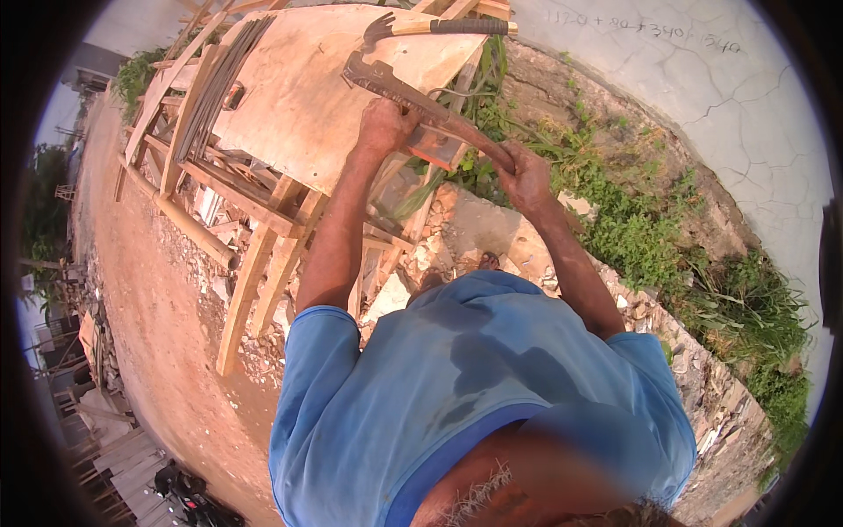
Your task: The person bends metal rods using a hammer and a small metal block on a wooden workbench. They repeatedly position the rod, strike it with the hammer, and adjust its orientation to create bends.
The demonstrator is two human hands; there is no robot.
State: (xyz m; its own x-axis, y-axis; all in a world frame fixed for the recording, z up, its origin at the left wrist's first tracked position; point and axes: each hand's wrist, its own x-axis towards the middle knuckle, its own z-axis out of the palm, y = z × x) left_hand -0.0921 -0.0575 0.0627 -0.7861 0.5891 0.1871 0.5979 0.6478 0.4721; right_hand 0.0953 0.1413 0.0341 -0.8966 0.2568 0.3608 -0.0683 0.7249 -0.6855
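- A long, rusty metal tool (423,104) slants over the right-hand edge of a plywood-topped desk (299,110), its broad head over the board and its handle reaching out past the edge.
- The right hand (527,178) is wrapped firmly around the handle's far end.
- The left hand (385,128) sits just below the tool, near its head, fingers curled and partly hidden; whether it is clenched or grasping something cannot be told.
- Beneath the tool's midsection, beside the left hand, a red-orange block (436,151) shows at the desk's edge.
- A hammer (452,27) with a black grip lies across the far end of the board.
- Along the board's left side runs a bundle of thin dark rods (226,79), a small orange and black item (234,95) just beside it.
- Rough timber legs (248,294) support the desk, near a bamboo pole (195,225) and broken rubble (386,297).
- Green plants (632,237) line a cracked, pale wall (746,105) at right; at left, a dirt road (145,263) stretches past a parked motorbike (189,501).
- The person wears a blue shirt (395,378) with dark patches.
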